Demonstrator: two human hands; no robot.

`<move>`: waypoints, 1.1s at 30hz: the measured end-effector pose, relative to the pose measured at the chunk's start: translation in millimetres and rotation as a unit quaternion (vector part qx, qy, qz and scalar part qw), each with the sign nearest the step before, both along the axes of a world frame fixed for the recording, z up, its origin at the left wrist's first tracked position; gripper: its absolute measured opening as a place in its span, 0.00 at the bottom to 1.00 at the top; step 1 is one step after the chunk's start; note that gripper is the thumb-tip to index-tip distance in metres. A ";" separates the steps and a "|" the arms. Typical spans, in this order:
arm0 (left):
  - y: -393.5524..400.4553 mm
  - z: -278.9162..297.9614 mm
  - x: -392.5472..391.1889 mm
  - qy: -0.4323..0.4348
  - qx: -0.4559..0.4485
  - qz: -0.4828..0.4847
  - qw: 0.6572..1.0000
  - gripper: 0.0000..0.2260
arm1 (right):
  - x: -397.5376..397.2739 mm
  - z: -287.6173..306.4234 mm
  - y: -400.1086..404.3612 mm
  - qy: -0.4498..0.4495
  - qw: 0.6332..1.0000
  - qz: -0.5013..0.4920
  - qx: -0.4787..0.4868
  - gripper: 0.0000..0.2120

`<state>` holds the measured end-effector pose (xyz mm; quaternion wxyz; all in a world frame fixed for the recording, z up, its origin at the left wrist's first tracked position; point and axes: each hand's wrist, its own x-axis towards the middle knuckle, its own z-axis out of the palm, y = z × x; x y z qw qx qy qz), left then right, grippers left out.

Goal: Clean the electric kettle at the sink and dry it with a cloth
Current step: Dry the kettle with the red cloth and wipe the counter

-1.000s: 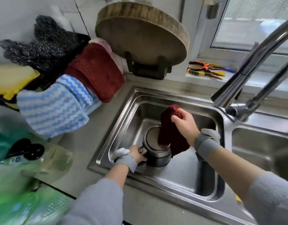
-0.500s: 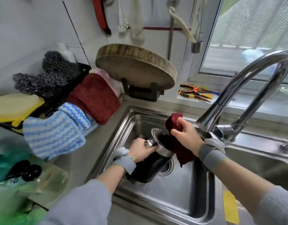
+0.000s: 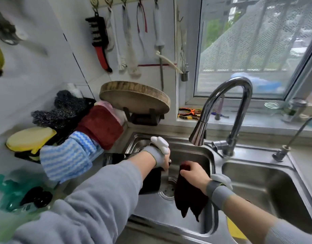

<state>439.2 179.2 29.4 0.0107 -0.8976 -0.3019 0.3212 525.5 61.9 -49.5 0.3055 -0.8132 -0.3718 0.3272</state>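
Head view, only one: left hand (image 3: 165, 162) down in the left sink basin (image 3: 187, 217), mostly hidden behind its own wrist and grey wristband, fingers curled round the top of the electric kettle (image 3: 150, 180), closed grip but exact hold point hard to see. Kettle is dark, tipped over, body sits at 9 o'clock from the drain (image 3: 168, 189), largely covered by the left forearm; a black flat part (image 3: 113, 158) sticks out at 9 o'clock of the wrist over the basin's left rim, cannot tell if it is the kettle's lid or base. Right hand (image 3: 194, 175) at 3 o'clock of the drain, fingers pinched shut on the top of a dark red cloth (image 3: 188, 198), cloth hangs down free into the basin, apart from the kettle. Faucet (image 3: 227, 106) arcs above at 12 o'clock, spout over the left basin, no water visible. Right basin (image 3: 268, 184) cut off by frame edge. Counter at 9 o'clock: blue striped cloth (image 3: 67, 159), red towel (image 3: 100, 127), yellow sponge (image 3: 31, 138), all motion-blurred. Round wooden board (image 3: 134, 96) leaning at 11 o'clock. Green blur bottom left unreadable
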 end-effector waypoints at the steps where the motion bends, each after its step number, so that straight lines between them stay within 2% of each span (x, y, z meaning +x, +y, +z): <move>1: -3.8 0.9 -0.9 0.014 0.005 -0.008 1.000 0.11 | -0.4 0.7 -1.7 0.004 1.000 -0.007 0.001 0.09; 5: -12.4 -0.8 -0.2 0.046 0.016 -0.027 0.998 0.10 | -3.5 10.9 -6.2 0.003 1.000 -0.015 0.018 0.03; 10: -25.3 6.0 -2.8 0.000 -0.005 -0.038 0.999 0.12 | -7.0 24.7 -13.4 0.018 0.998 -0.028 0.048 0.03; 13: -12.8 6.8 -11.6 -0.095 -0.042 0.063 0.993 0.13 | -9.7 39.5 -20.4 0.093 0.987 -0.071 0.110 0.04; 16: 2.7 12.9 -31.9 -0.238 -0.125 0.195 0.943 0.16 | -20.5 65.3 -22.2 0.238 0.945 -0.101 0.202 0.03; 19: 7.8 14.7 -48.2 -0.352 -0.206 0.301 0.862 0.21 | -29.6 95.4 -13.0 0.346 0.899 -0.091 0.255 0.02; 20: 7.8 15.1 -52.2 -0.385 -0.250 0.343 0.819 0.26 | -32.8 106.4 -6.7 0.367 0.890 -0.075 0.261 0.03; 21: 8.4 12.9 -53.1 -0.424 -0.315 0.384 0.757 0.31 | -34.0 112.0 1.2 0.373 0.888 -0.053 0.263 0.04; 22: 3.8 15.2 -56.3 -0.454 -0.386 0.426 0.681 0.34 | -38.1 118.3 9.1 0.361 0.897 -0.026 0.254 0.04; 23: -1.7 19.9 -58.6 -0.488 -0.438 0.446 0.610 0.32 | -41.7 120.0 18.6 0.314 0.918 0.011 0.244 0.05; 25: -12.4 30.8 -57.9 -0.527 -0.486 0.470 0.514 0.25 | -46.6 117.1 35.0 0.130 0.959 0.104 0.229 0.09; 26: -17.0 34.8 -57.2 -0.547 -0.499 0.467 0.483 0.25 | -48.0 112.1 42.3 0.034 0.966 0.138 0.217 0.12; 27: -18.8 37.0 -57.2 -0.566 -0.499 0.461 0.467 0.28 | -48.1 109.8 48.2 -0.038 0.967 0.150 0.202 0.17; 28: -16.4 40.9 -57.7 -0.574 -0.506 0.465 0.446 0.34 | -48.4 110.2 51.4 -0.080 0.967 0.142 0.194 0.20; 31: -5.4 42.2 -53.5 -0.571 -0.540 0.502 0.361 0.44 | -55.4 109.5 52.1 -0.102 0.958 0.105 0.247 0.18; 32: -1.7 42.6 -50.9 -0.582 -0.529 0.516 0.339 0.44 | -59.6 106.8 48.7 -0.105 0.951 0.110 0.271 0.17; 33: 4.7 38.7 -49.7 -0.597 -0.497 0.533 0.336 0.44 | -68.0 101.8 42.8 -0.112 0.943 0.128 0.287 0.17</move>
